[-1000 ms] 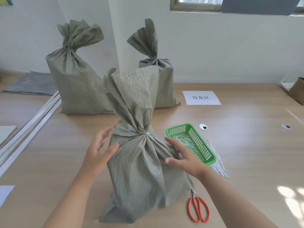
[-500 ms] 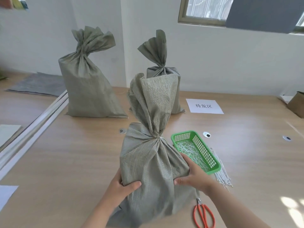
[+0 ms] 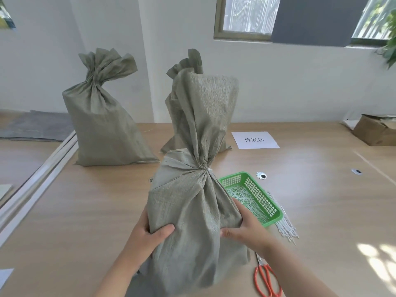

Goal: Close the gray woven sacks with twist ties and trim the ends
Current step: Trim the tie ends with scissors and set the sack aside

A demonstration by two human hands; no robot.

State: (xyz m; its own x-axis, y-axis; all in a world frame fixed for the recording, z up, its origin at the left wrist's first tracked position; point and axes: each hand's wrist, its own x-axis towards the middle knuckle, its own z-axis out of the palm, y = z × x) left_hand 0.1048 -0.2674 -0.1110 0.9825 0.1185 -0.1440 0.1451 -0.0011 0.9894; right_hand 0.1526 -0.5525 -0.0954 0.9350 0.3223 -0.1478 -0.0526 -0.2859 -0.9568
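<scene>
At the far left, flat gray sheets (image 3: 36, 127) lie on the light wooden table (image 3: 321, 211), with long white rails (image 3: 38, 179) running beside them. Right of these stands a tied gray woven sack (image 3: 102, 125), its gathered top fanned out above the neck.

The left hand (image 3: 150, 234) grips the left flank of the near gray woven sack (image 3: 192, 211). Its thumb presses into the front of the fabric, and its fingers curl round the side, out of sight. This sack stands upright at the centre, close to the person. Its neck is cinched by a white twist tie (image 3: 209, 169), and its loose top rises tall above that. A third gray sack (image 3: 188, 65) is mostly hidden behind it.

The right hand (image 3: 246, 228) grips the sack's right flank, thumb on the front and fingers wrapped round the side. Just beside that hand sits a green plastic mesh basket (image 3: 276, 213) holding loose white ties (image 3: 240, 196). A bundle of white ties (image 3: 285, 228) lies against the basket's right edge. Orange-handled scissors (image 3: 267, 279) lie on the table below the right wrist. Farther back are a white paper label (image 3: 255, 139) and, at the right edge, a brown cardboard box (image 3: 377, 131).
</scene>
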